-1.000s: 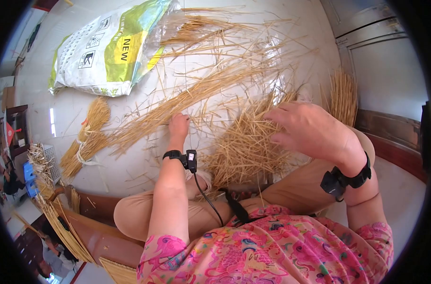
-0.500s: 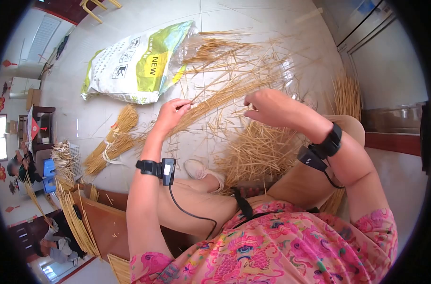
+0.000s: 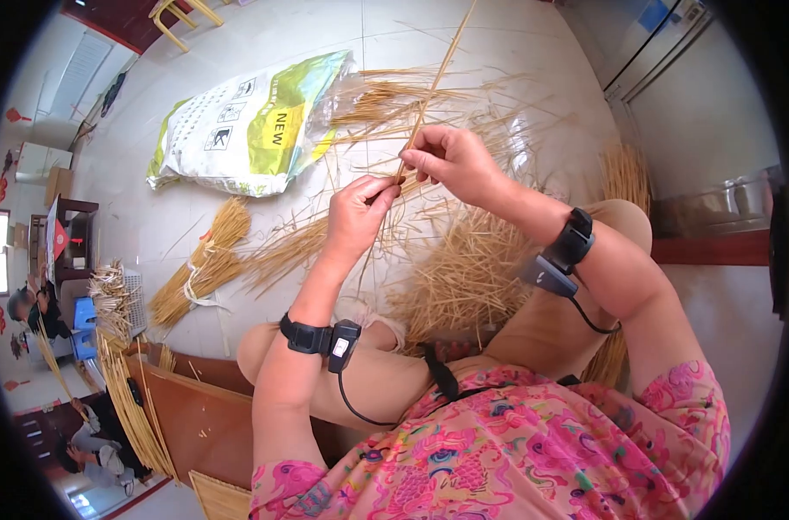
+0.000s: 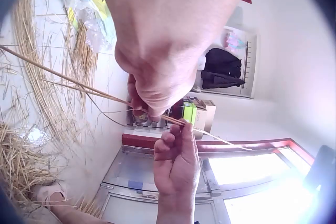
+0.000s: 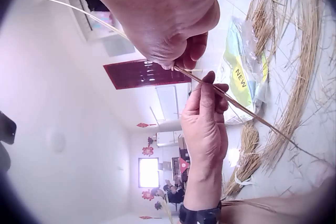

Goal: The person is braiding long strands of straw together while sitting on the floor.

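Both hands are raised in front of the body, close together over the straw on the floor. Between thumb and fingers the left hand pinches a few thin straw stalks. Just above it, the right hand pinches the same stalks nearer their far end. In the right wrist view the straw runs on a slant through both sets of fingertips. Its pale, thin end sticks out past the right hand. The left wrist view shows more than one stalk trailing from the left hand.
A long row of loose straw lies on the tiles, with a heap of short pieces by the legs. Beyond are a white-and-green sack and a tied straw bundle. A wooden bench stands at left, a metal cabinet at right.
The hands have risen from the straw on the floor and come together. They now hold stalks between them, slanting up and away. The head view has shifted to take in more of the room.
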`<action>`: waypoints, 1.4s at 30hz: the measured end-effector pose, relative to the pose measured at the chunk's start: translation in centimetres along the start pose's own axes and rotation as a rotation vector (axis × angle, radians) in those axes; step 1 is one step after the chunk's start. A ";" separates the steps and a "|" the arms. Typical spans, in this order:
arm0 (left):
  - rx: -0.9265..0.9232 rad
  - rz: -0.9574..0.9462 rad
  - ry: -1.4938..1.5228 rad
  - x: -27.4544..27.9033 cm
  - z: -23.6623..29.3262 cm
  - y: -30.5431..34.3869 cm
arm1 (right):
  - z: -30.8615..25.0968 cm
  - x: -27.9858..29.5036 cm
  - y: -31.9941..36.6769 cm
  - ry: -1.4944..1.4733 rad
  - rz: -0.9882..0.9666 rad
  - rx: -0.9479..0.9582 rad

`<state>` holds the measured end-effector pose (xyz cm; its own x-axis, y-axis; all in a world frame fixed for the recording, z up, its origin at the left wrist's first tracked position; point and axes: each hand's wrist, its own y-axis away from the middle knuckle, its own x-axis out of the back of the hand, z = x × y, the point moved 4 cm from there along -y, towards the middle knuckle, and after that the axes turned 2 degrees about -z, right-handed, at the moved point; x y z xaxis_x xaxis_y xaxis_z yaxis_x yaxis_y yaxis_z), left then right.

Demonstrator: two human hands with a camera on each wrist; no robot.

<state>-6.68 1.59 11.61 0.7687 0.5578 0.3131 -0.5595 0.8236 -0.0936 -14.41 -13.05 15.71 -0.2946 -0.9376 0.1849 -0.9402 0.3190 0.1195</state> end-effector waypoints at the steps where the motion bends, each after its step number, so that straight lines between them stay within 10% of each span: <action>1: 0.013 0.000 0.014 -0.1 0.2 -0.2 | -0.2 0.5 0.0 0.001 0.016 0.009; 12: 0.145 0.435 0.175 3.4 -1.2 -2.0 | -4.8 9.2 -0.5 0.068 0.551 0.270; 19: 0.172 0.678 -0.288 9.6 -3.5 -1.3 | -6.8 16.8 1.1 -0.249 0.953 0.372; 31: 0.147 0.075 -0.879 6.2 -7.3 -0.7 | -8.3 20.2 3.1 -0.261 1.037 0.475; 37: 0.173 -0.289 0.061 1.9 -2.5 -0.7 | -8.3 22.3 3.5 -0.199 1.132 0.484; 42: 0.234 -0.482 0.061 0.9 0.8 1.4 | -8.1 24.2 4.1 -0.133 1.256 0.473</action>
<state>-6.99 3.21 12.49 0.9681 0.1332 0.2122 -0.1877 0.9467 0.2620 -24.05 -33.34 28.54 -0.9819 -0.0644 -0.1784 0.0145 0.9123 -0.4092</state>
